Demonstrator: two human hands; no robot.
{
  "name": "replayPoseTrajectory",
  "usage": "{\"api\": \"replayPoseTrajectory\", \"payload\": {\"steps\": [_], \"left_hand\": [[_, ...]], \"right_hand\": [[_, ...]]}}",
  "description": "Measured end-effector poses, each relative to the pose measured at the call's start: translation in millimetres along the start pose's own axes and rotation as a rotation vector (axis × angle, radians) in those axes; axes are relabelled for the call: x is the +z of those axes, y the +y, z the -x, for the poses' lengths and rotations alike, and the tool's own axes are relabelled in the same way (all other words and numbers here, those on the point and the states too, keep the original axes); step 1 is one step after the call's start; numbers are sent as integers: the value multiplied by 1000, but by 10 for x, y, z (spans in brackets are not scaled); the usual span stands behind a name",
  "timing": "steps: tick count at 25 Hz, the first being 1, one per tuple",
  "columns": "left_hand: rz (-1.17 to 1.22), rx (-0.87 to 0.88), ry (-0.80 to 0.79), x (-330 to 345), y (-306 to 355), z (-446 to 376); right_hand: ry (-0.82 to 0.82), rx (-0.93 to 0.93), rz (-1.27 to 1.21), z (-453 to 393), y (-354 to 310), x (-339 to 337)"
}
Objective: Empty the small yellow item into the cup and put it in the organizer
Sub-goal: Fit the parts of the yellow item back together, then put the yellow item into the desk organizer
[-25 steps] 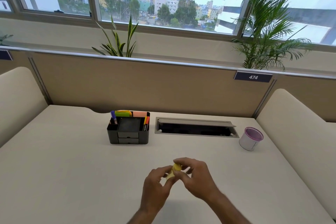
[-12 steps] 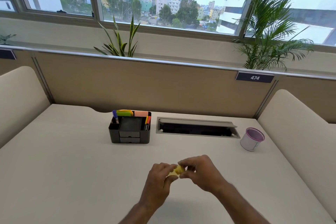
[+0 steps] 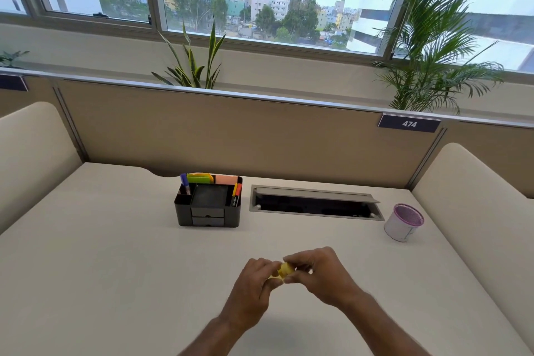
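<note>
A small yellow item [image 3: 284, 270] is pinched between the fingertips of both hands, just above the desk near its front middle. My left hand [image 3: 254, 286] grips its left end and my right hand [image 3: 316, 272] grips its right end; fingers hide most of it. The black desk organizer [image 3: 209, 212] stands further back, left of centre, with pens, markers and sticky notes in its compartments. The white cup with a purple rim [image 3: 403, 224] stands at the right, far from both hands.
A recessed cable tray with an open grey lid [image 3: 315, 205] lies in the desk between organizer and cup. Padded beige dividers [image 3: 474, 196] flank the desk on both sides, a tan partition closes the back, and plants stand behind it.
Both hands have stayed together on the yellow item and turned slightly; the item's rounded end now shows between the fingers. The camera shifted a little.
</note>
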State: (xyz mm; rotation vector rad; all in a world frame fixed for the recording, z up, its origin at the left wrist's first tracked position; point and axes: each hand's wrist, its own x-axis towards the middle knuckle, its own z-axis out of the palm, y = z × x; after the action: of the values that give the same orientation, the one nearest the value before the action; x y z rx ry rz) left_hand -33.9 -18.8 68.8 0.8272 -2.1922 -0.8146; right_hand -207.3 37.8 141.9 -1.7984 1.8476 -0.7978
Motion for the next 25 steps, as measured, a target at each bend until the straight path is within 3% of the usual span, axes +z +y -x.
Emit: {"api": "replayPoseTrajectory", "payload": {"steps": [8, 17, 25], "left_hand": [[54, -119, 47, -61, -176, -28], [-496, -398, -33, -526, -940, -14], [-673, -490, -130, -673, -1544, -4]], "right_hand": [[10, -21, 119, -205, 18, 215], [39, -27, 186, -1124, -334, 633], [134, -100, 175, -2234, -835, 947]]}}
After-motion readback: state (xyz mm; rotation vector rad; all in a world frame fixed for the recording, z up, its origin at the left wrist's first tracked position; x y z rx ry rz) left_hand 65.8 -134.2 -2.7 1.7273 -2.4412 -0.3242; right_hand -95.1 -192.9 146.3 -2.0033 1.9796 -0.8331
